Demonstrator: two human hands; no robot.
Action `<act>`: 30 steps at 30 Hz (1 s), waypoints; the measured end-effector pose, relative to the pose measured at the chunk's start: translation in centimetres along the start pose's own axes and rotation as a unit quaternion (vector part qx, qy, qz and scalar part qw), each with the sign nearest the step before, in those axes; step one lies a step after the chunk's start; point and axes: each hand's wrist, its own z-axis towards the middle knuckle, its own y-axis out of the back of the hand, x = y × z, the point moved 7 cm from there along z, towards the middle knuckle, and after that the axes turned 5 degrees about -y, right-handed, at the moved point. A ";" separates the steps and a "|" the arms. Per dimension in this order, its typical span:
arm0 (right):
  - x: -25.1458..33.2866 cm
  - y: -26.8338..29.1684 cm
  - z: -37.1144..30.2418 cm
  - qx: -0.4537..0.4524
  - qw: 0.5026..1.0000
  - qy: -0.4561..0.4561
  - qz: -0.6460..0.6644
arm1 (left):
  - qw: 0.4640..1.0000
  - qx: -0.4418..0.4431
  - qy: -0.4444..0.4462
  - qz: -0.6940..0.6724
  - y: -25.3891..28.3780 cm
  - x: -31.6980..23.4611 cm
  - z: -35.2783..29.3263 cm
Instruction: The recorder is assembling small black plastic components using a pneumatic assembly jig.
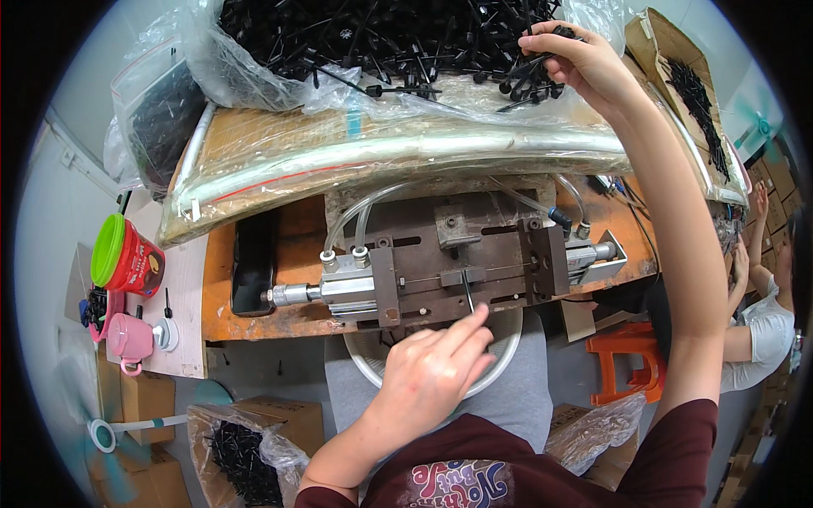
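Note:
My left hand hovers low over a white bowl on my lap, its fingertips pinching a thin black pin that stands against the metal press fixture. My right hand reaches far forward into a heap of black plastic pins lying on clear plastic sheeting, and its fingers close around a few of them. The fixture has a pneumatic cylinder at its left with clear hoses looping up from it.
A red tub with a green lid and a pink cup stand on a board at left. Bags of black pins sit in boxes on the floor. An orange stool and another person are at right.

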 end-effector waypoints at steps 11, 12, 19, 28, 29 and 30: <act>-0.8 -12.8 -18.5 0.084 0.916 -0.210 0.332 | 0.963 -0.268 -0.018 0.016 6.7 0.8 0.8; -1.4 -13.8 -19.8 0.108 0.890 -0.221 0.385 | 0.971 -0.238 -0.027 -0.003 6.3 0.8 1.1; -5.2 -15.7 -24.4 0.107 0.817 -0.289 0.487 | 0.987 -0.138 -0.023 -0.077 3.6 0.4 0.7; -5.5 -11.0 -26.4 -0.075 0.909 -0.215 0.349 | 0.992 -0.112 0.049 0.016 1.4 1.3 -1.2; -5.1 -10.6 -26.6 -0.094 0.919 -0.201 0.325 | 0.994 -0.093 0.045 0.043 0.7 1.4 -1.2; -4.9 -10.3 -26.8 -0.112 0.929 -0.187 0.300 | 0.994 -0.073 0.042 0.071 -0.1 1.5 -1.2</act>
